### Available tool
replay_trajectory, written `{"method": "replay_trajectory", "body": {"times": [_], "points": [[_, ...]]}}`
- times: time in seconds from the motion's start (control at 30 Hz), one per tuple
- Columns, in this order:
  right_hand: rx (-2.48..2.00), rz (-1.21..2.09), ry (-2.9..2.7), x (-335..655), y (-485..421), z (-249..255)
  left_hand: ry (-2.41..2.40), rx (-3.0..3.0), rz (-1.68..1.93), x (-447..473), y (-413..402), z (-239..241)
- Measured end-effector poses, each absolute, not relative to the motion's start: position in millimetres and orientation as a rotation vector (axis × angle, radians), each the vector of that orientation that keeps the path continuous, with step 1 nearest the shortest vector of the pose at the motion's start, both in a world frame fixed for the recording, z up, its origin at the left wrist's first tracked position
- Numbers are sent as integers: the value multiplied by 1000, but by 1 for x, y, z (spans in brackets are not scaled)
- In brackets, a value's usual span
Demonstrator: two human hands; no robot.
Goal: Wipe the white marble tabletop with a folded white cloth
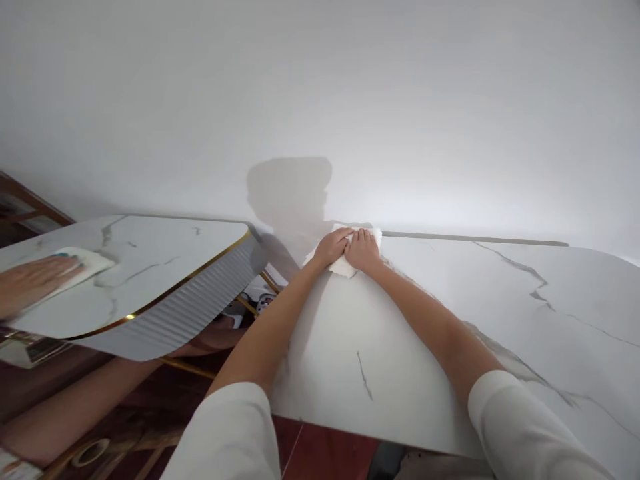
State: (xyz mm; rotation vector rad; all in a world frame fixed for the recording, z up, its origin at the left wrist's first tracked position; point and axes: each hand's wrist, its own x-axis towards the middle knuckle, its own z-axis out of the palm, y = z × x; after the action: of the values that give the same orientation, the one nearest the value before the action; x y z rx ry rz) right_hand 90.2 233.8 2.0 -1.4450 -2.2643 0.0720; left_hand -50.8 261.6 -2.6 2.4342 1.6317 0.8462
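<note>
Both my arms reach forward to the far edge of a white marble-patterned tabletop (400, 387), close to the wall. Beneath my hands is a white cloth (344, 267), spread on the surface with its edges showing around them. My left hand (333, 247) presses on the cloth's left part, fingers closed and pointing right. Right beside it, touching, my right hand (362, 249) bears down on the cloth with its fingers curled over it. The part of the cloth under both palms is hidden.
To the left stands a second marble-patterned tabletop (150, 253) with gold trim and a ribbed grey side. Another person's hand (45, 277) rests there on a white cloth (90, 263). A pale wall (450, 120) rises behind both tables. Dark wooden furniture (30, 200) is at far left.
</note>
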Motion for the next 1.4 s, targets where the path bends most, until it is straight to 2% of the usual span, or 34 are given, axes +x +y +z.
{"method": "replay_trajectory", "body": {"times": [0.33,0.87,1.1,1.4], "points": [[-1370,51,-2249,82,154,-2,1675,2500,680,-63,183,-4],[-1211,136,-2349,80,18,3,1878,2377,668,-78,27,-8],[-1209,136,-2364,79,20,1,1923,2334,651,-73,28,-4],[-1220,103,-2308,86,90,-1,1967,2301,689,-56,94,2]]}}
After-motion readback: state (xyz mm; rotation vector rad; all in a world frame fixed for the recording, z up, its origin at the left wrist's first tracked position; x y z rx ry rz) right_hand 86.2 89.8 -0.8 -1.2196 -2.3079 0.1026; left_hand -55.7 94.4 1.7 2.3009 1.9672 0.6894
